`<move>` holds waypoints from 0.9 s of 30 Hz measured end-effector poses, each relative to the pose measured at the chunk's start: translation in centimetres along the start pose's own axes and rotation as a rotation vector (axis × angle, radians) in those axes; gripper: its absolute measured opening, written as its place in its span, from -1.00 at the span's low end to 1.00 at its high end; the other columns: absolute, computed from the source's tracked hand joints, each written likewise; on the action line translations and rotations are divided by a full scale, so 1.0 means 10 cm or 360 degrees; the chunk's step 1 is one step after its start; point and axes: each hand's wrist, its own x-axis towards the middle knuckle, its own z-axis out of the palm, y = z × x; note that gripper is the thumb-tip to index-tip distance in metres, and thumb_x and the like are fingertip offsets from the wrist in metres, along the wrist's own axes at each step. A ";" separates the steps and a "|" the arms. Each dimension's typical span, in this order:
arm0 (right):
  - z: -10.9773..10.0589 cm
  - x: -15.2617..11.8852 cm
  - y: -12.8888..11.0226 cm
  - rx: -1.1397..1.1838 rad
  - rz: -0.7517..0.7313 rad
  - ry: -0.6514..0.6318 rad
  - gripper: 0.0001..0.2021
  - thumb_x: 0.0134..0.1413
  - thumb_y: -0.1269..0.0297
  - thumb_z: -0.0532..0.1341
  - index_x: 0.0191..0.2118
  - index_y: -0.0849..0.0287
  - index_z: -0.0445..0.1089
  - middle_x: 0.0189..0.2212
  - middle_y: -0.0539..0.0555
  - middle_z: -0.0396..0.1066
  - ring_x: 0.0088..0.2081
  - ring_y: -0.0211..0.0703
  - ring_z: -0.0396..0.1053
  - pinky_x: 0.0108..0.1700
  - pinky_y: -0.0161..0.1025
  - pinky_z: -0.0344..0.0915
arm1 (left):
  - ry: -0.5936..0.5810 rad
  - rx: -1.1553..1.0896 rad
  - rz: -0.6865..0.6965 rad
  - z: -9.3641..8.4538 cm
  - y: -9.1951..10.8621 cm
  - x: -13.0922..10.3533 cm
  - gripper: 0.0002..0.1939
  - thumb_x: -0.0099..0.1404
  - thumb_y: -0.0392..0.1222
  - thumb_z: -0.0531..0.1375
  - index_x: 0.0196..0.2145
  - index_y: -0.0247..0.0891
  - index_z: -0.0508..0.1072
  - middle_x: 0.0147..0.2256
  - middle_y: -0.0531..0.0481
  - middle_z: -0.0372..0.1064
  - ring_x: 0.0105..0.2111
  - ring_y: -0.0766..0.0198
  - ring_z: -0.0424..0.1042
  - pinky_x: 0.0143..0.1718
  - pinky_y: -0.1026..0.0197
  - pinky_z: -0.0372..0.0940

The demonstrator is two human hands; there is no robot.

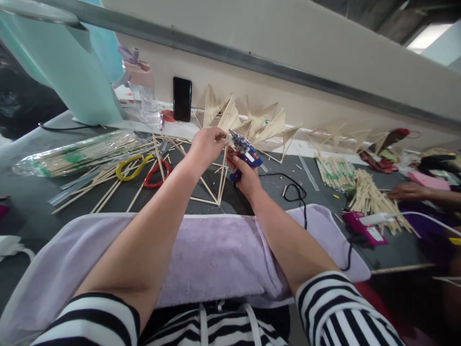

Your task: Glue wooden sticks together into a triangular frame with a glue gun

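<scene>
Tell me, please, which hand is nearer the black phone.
Left. The left hand is in front and right of the phone; the right hand, holding the glue gun, is farther right.

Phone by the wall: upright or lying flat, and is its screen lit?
Upright: the phone stands on a short edge before the wall. Its face is black, so unlit; whether it is powered, I cannot tell.

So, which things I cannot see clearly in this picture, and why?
All in the head view:
- What the left hand pinches, if anything: hidden by its fingers.
- The trigger of the blue glue gun: covered by the right hand.
- White plug: cut off by the left edge.
- The other person's hand: fingertips blurred.
</scene>
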 end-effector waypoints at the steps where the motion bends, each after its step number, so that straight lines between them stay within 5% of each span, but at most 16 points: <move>1: 0.00 0.00 0.00 -0.0005 0.0005 0.0009 -0.81 -0.17 0.23 0.41 -0.34 0.08 0.50 -0.23 -0.05 0.55 -0.08 -0.19 0.49 0.05 -0.23 0.40 | 0.0004 -0.0001 -0.0005 0.00 0.00 0.00 -0.86 0.16 -0.29 0.18 -0.35 -0.32 0.55 -0.41 -0.03 0.46 -0.34 0.26 0.38 -0.24 0.23 0.24; 27: -0.02 0.02 0.03 0.0013 -0.0019 -0.0045 -0.81 -0.13 0.25 0.40 -0.31 0.08 0.48 -0.18 -0.04 0.56 0.00 -0.17 0.47 0.08 -0.22 0.40 | 0.0030 -0.0034 0.0000 0.03 -0.04 0.01 -0.85 0.16 -0.25 0.18 -0.32 -0.30 0.54 -0.40 -0.03 0.46 -0.31 0.23 0.39 -0.23 0.22 0.25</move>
